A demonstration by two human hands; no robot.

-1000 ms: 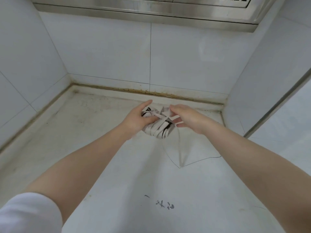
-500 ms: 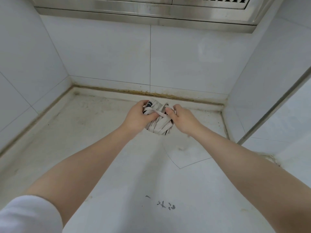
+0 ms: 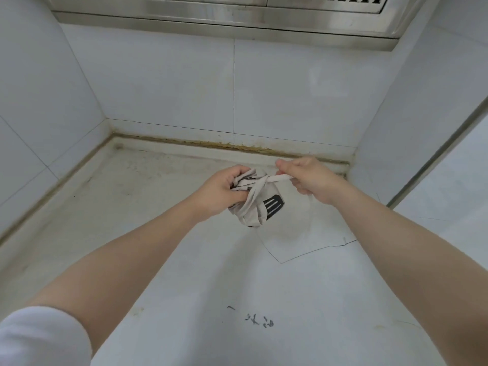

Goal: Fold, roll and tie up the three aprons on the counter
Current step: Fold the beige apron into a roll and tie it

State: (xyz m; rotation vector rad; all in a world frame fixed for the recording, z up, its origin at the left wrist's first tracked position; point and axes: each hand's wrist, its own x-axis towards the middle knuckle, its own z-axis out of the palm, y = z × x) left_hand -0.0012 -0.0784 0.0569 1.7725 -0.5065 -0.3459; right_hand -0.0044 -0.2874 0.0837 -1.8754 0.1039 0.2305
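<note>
Seemingly near the end with this one: the rolled apron (image 3: 257, 204), held above the counter (image 3: 158, 260) toward its back right corner, is wound with its strap (image 3: 274, 178) and being knotted. No other aprons show. Her left hand (image 3: 219, 192) clutches the bundle; her right hand (image 3: 309, 178) pinches the strap, drawing it taut

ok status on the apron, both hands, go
Left hand grips rolled apron, held above counter. Right hand pinches strap, pulled out to the right of the knot. Nothing in the way.
</note>
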